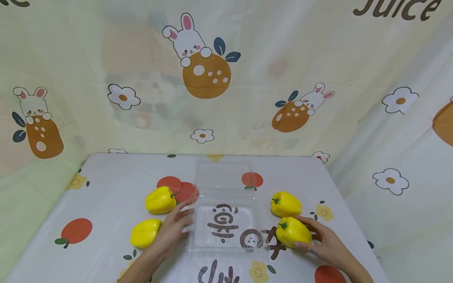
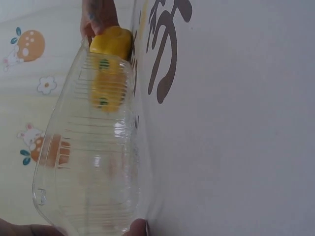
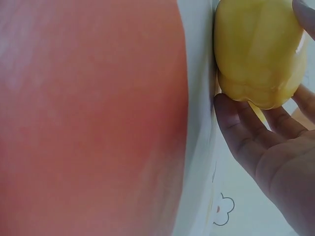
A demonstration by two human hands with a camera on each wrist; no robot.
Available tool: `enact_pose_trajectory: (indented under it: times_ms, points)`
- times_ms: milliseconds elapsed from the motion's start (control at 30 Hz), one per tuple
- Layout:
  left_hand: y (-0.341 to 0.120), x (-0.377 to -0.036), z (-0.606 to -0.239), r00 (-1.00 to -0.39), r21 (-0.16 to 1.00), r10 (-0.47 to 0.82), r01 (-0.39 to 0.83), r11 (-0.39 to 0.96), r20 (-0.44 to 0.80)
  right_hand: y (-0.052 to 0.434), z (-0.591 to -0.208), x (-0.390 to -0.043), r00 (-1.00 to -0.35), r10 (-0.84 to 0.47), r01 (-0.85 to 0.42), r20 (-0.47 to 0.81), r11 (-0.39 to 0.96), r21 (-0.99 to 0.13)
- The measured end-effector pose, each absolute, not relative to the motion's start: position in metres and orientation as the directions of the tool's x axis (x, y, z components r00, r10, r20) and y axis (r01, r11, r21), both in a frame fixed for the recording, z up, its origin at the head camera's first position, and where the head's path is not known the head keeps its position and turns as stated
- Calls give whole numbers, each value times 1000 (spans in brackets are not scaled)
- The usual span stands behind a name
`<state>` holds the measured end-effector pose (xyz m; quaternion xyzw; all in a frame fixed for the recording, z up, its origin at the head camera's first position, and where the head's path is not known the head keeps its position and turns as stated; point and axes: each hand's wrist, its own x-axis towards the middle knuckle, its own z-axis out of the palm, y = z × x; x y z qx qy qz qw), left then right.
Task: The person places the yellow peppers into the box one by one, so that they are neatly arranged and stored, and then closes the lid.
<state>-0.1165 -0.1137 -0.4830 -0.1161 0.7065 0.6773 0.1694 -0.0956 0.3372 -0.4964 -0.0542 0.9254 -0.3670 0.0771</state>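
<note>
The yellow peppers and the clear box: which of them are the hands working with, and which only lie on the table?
In hand: the near right pepper, gripped by the right hand; the clear plastic box, touched by the left hand.

Lying about: the far right pepper, the two left peppers.

We see a clear, glossy plastic clamshell container (image 1: 226,220), smooth shiny yellow peppers (image 1: 293,232), and a matt printed cloth (image 1: 106,196).

My head camera looked forward and down over the whole worktop (image 1: 106,188) from above. My left wrist camera sat low and close, sideways, against the clear container (image 2: 93,162). My right wrist camera pressed very near one yellow pepper (image 3: 258,49), which all three views shared.
</note>
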Motion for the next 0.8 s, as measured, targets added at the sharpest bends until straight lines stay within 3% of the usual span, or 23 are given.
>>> enact_pose_trajectory:
  times_ms: [333, 800]
  points:
    - [-112, -117, -484, -909, 912, 70, -408, 44, -410, 334, -496, -96, -979, -112, 39, -169, 716, -697]
    - [-112, -117, -485, -913, 915, 71, -401, 37, -403, 330, -492, -93, -981, -116, 25, -156, 719, -694]
